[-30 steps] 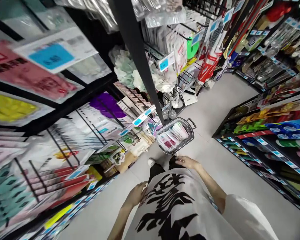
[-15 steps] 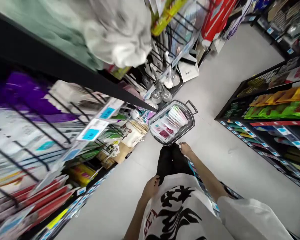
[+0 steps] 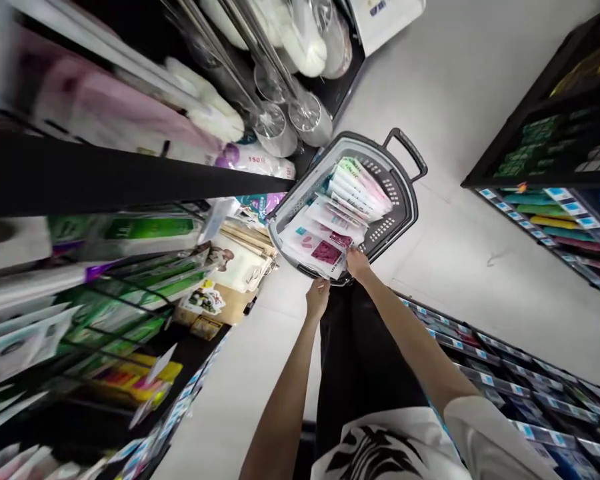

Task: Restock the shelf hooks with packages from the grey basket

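A grey shopping basket (image 3: pixel 397 220) with a dark rim stands on the floor in front of my legs. Inside it lie flat white plastic packets with dark pink printing (image 3: pixel 325 252) and a fanned row of white, green and pink packets (image 3: pixel 357 190). My right hand (image 3: pixel 359 264) reaches over the near rim, its fingers closed on the edge of a pink-printed packet. At the basket's near left edge is my left hand (image 3: pixel 318 297), fingers curled. Whether it grips the rim or a packet corner cannot be made out.
A dark shelf upright (image 3: pixel 180 180) and hanging packaged goods (image 3: pixel 145 230) are close on the left. Wrapped toilet brushes (image 3: pixel 307 117) stand beyond the basket's left side. Grey floor (image 3: pixel 445 247) runs right to another shelf unit (image 3: pixel 535 153). The basket's handle (image 3: pixel 407 153) sticks out at the far right.
My view has come down closer to the basket. Both hands have moved forward from beside my legs to the basket, the right one onto the packets inside.
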The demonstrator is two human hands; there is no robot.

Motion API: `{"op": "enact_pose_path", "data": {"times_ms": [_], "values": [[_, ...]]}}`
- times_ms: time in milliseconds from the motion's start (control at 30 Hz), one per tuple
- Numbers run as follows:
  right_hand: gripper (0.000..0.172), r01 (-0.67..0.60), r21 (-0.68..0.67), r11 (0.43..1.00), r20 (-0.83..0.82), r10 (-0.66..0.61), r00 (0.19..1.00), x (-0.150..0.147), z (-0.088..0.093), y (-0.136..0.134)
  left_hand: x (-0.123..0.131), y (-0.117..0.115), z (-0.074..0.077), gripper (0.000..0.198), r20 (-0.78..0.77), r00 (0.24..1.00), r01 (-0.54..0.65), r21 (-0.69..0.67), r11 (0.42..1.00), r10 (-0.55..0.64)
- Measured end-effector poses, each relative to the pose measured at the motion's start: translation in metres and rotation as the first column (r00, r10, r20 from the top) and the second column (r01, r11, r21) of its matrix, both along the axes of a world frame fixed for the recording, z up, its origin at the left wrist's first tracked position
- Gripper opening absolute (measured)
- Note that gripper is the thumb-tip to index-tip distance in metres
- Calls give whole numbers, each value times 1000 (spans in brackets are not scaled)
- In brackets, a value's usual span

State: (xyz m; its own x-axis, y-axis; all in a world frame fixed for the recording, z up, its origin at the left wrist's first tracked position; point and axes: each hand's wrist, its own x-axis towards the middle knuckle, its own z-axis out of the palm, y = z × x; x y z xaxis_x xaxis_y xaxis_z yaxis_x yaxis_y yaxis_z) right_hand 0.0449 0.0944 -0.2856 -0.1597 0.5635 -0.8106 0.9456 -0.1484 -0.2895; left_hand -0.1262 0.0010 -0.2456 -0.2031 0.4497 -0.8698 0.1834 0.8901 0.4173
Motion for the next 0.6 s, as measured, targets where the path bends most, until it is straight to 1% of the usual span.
{"op": "enact_pose_path", "data": {"times_ms": [67, 100, 167, 233, 267, 333, 433, 500, 533, 600], "values": [[40, 21, -19, 1000, 35, -21, 999, -9, -20, 1, 2, 13, -35, 28, 14, 999, -45, -20, 999, 46], [40, 32, -25, 999, 53, -30, 998, -12, -29, 1, 2, 18, -48, 28, 28, 998, -63, -33, 997, 64], [40, 47, -29, 998, 83, -44, 996, -15, -43, 1, 2, 25, -66, 32, 59, 993, -101, -56, 993, 104], [40, 50, -30, 998, 96, -47, 994, -14, -53, 1, -1, 30, -75, 35, 81, 985, -148, -70, 987, 153], [39, 46, -32, 998, 93, -42, 995, -13, -56, 2, -2, 32, -77, 35, 87, 980, -173, -72, 982, 179], [37, 30, -37, 999, 66, -27, 997, -8, -59, 4, -5, 35, -75, 35, 99, 970, -216, -76, 973, 223], [29, 11, -25, 1000, 1, -11, 1000, -2, -52, 11, -7, 39, -65, 32, 142, 952, -259, -96, 961, 271], [25, 5, 5, 1000, -56, -5, 998, 0, -38, 15, -6, 41, -55, 30, 176, 935, -292, -103, 951, 306], [23, -1, 24, 1000, -88, 3, 996, -1, -27, 16, -5, 42, -50, 28, 188, 925, -315, -101, 944, 329], [19, -6, 72, 997, -172, 18, 985, -5, 1, 13, -3, 43, -36, 18, 199, 902, -372, -88, 924, 382]]}}
